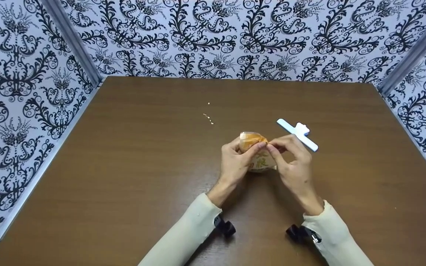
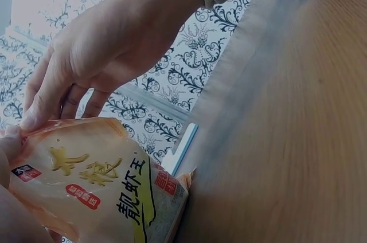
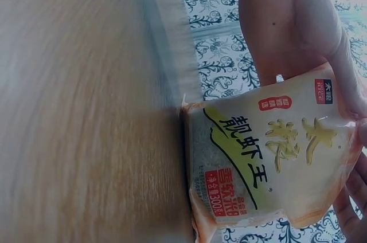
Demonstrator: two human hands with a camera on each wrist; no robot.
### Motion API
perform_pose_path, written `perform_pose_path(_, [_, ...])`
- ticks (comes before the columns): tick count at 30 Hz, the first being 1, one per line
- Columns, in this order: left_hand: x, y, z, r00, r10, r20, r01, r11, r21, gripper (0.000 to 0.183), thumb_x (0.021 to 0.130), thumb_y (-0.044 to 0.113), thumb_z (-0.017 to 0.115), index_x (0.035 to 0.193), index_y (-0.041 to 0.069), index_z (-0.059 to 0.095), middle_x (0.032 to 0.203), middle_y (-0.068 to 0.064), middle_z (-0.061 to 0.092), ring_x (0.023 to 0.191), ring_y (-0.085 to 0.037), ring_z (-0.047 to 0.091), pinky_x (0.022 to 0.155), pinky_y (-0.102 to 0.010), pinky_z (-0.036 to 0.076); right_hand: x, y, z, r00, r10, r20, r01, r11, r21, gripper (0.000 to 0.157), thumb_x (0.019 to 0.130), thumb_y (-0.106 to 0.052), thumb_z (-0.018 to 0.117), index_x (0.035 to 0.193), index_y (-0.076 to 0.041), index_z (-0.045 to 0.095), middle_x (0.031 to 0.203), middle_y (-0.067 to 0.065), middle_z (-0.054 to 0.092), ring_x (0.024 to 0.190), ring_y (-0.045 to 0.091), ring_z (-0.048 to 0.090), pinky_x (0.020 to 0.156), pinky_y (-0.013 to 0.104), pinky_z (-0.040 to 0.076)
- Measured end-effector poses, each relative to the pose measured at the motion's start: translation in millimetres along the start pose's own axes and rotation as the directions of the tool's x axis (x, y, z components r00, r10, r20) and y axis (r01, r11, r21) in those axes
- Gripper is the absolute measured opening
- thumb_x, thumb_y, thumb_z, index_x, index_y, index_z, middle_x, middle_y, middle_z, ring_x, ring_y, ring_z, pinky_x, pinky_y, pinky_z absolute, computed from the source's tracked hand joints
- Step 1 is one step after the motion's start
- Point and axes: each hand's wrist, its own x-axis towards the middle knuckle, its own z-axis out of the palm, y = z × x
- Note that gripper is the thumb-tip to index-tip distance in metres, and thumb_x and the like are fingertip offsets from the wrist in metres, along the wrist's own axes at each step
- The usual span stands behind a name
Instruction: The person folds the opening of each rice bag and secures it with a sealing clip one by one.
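Note:
A small plastic bag of rice [image 1: 261, 163], cream-coloured with orange edges and printed characters, stands on the table between both hands. The left hand [image 1: 235, 160] grips its upper left side, thumb at the top edge. Thumb and forefinger of the right hand [image 1: 297, 168] pinch the top beside the left thumb, so the fingertips of both hands nearly meet. In the left wrist view the bag's printed front [image 2: 92, 174] faces the camera, its lower end at the tabletop. The right wrist view shows the same front [image 3: 269, 157], the top gathered and creased under the fingers.
Just beyond the right hand lies a white and light-blue sealing clip [image 1: 298, 133]. Several small white grains [image 1: 208, 117] are scattered on the brown table [image 1: 142, 166], left of and farther back than the bag. Patterned walls [image 1: 216, 40] enclose the table at the back and sides.

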Motion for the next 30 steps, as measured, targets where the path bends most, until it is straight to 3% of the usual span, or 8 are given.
perform_pose_path(21, [1.3,1.4,0.5,1.0,0.026,0.001,-0.026,1.0,-0.009,0.018,0.091,0.007,0.08,0.105,-0.004,0.078,0.101,-0.021,0.079,0.083,-0.004,0.072,0.074,-0.024,0.06,0.0,2.6,-5.5,1.0,-0.014,0.018,0.015,0.999,-0.043,0.016,0.087,0.007,0.078,0.094,-0.006,0.078,0.091,0.009,0.068,0.086,0.006,0.059,0.08,0.014,0.049])
perform_pose_path(30, [0.9,1.3,0.1,1.0,0.008,-0.005,-0.008,1.0,-0.017,0.018,0.089,0.006,0.08,0.105,-0.004,0.078,0.101,-0.022,0.079,0.083,-0.005,0.072,0.076,-0.024,0.06,-1.4,4.2,-7.8,0.999,-0.017,0.03,0.019,0.998,-0.057,0.016,0.087,0.007,0.078,0.095,-0.006,0.078,0.09,0.009,0.069,0.085,0.006,0.059,0.079,0.013,0.049])
